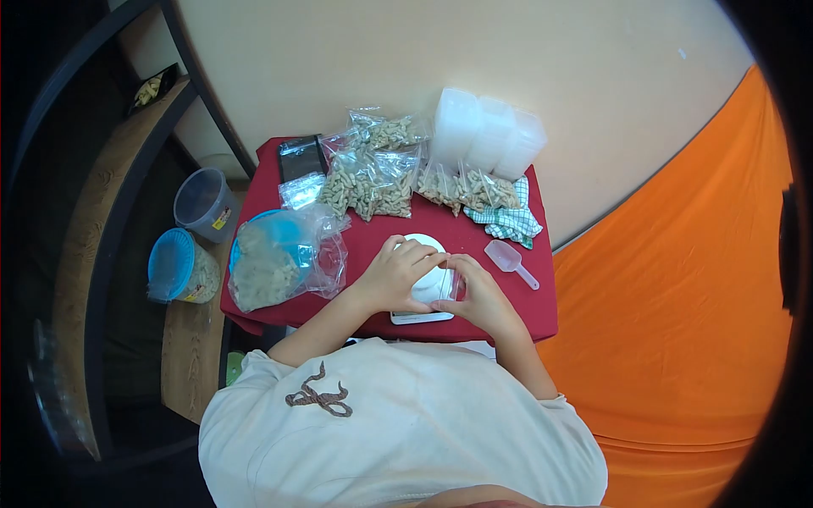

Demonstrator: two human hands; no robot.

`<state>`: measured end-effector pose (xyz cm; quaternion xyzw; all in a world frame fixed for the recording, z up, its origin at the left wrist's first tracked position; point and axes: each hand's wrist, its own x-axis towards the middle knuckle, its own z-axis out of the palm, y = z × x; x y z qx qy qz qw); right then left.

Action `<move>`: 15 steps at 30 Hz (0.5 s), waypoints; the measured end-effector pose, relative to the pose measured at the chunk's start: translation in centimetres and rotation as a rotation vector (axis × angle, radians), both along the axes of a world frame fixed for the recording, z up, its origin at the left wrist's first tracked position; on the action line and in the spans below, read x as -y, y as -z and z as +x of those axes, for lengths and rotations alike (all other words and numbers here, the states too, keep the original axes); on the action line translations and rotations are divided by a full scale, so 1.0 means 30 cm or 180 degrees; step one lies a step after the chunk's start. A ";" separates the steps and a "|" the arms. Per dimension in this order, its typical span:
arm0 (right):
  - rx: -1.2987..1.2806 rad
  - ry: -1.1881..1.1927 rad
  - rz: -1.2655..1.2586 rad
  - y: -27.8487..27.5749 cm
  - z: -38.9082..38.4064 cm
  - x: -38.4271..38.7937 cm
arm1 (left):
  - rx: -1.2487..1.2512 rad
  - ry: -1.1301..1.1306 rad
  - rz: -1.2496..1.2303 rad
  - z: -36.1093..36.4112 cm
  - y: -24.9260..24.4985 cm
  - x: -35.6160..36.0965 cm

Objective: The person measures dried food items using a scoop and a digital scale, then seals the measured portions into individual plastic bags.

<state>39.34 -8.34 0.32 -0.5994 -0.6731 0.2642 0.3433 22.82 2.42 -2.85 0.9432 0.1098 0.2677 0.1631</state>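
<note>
Both hands meet over a white kitchen scale (430, 244) at the near middle of the table. My left hand (396, 275) reaches over the scale's left side, its fingertips pinched close to those of my right hand. My right hand (481, 292) is curled at the scale's right side, with a small clear plastic bag (458, 289) between its fingers. The bag is partly hidden by the fingers, and its contents cannot be made out. To the right lies a pale plastic scoop (506, 256) with its handle pointing toward me.
Large clear bags of pale snack pieces (368, 182) and smaller filled bags (466, 188) line the back. Stacked translucent containers (487, 131) stand behind a checked cloth (508, 222). A blue basin (292, 233) with a bag sits left. Tubs (203, 203) stand on a wooden shelf.
</note>
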 end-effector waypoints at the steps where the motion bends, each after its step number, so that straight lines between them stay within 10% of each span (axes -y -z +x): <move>1: 0.0061 -0.0004 -0.0244 0.003 0.016 0.003 | -0.0003 0.0021 0.0006 0.005 0.008 0.001; 5: -0.0095 -0.0021 0.0003 0.049 0.086 -0.006 | 0.0387 -0.0440 0.0161 0.019 -0.043 0.040; 9: -0.1984 0.1141 -0.0479 0.192 0.151 -0.078 | 0.0600 -0.0525 0.0042 -0.008 -0.059 0.049; 11: -0.1780 0.1647 -0.0089 0.304 0.191 -0.127 | 0.0597 -0.0558 0.0139 -0.037 -0.063 0.053; 15: 0.1438 0.1345 0.1375 0.272 0.216 -0.157 | 0.0702 -0.0615 0.0322 -0.102 -0.058 0.077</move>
